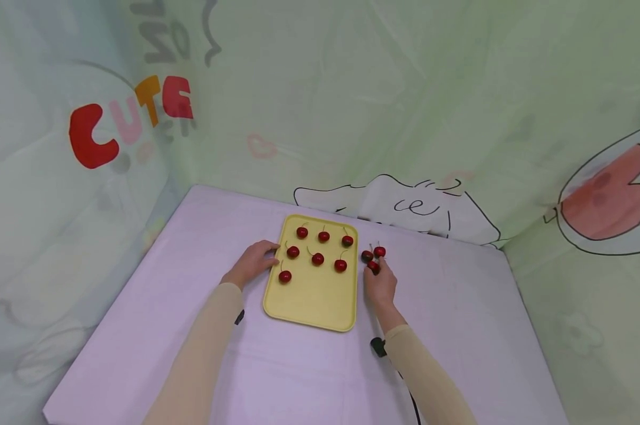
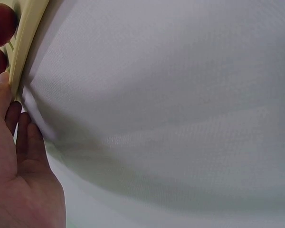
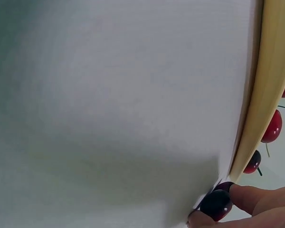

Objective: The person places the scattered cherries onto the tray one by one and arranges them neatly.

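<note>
A yellow rectangular tray (image 1: 311,301) lies on the table with several dark red stemmed cherries (image 1: 317,259) spread over its far and middle part. My left hand (image 1: 253,262) holds the tray's left edge; in the left wrist view its thumb (image 2: 1,97) lies at the rim, with the fingers against the outer side. Just off the tray's right side, my right hand (image 1: 380,286) pinches a cherry (image 1: 373,267) between thumb and fingers. Two loose cherries, a darker one (image 1: 367,256) and a red one (image 1: 380,251), lie right beyond the fingertips.
A pale lilac cloth (image 1: 447,330) covers the table. Printed fabric walls (image 1: 351,118) rise behind and at both sides. A black cable (image 1: 414,407) runs along the right forearm from a small dark device (image 1: 378,347) at the wrist.
</note>
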A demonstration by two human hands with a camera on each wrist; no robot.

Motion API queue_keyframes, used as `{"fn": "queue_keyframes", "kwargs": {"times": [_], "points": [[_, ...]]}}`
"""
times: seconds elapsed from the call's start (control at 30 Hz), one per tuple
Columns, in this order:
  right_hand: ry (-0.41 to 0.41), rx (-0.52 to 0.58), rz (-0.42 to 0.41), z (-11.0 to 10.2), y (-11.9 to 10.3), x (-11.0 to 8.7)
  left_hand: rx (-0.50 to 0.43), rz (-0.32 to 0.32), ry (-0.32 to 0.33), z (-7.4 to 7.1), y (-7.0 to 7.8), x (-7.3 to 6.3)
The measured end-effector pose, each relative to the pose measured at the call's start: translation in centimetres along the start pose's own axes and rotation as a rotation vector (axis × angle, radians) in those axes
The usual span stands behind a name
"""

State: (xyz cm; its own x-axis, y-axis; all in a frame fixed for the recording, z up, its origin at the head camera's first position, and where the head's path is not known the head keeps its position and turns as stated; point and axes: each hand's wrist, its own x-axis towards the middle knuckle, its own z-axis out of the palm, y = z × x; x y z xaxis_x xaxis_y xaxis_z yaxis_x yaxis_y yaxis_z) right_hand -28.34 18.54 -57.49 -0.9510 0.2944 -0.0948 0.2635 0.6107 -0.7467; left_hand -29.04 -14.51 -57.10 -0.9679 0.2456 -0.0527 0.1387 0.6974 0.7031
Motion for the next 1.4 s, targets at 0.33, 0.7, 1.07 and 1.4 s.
{"fn": "queue_keyframes", "kwargs": {"times": [0.33,0.7,1.07,1.4], "points": [[-0.007,0.009,0.013,-0.3,0.2,-0.2,0.003,-0.003,-0.013,-0.2,0.2,-0.3],[-0.005,0.013,0.016,-1.1,0.2,-1.1,0.004,-0.021,-0.016,-0.1,-0.3,0.2],[-0.038,0.009,-0.052,-2.1,0.2,-2.0,0.028,0.013,0.007,-0.4,0.5,-0.5],[-0.057,0.02,-0.133,-3.0,-0.8,-2.9,0.01,0.011,-0.001,-0.4,0.4,-0.5]]}}
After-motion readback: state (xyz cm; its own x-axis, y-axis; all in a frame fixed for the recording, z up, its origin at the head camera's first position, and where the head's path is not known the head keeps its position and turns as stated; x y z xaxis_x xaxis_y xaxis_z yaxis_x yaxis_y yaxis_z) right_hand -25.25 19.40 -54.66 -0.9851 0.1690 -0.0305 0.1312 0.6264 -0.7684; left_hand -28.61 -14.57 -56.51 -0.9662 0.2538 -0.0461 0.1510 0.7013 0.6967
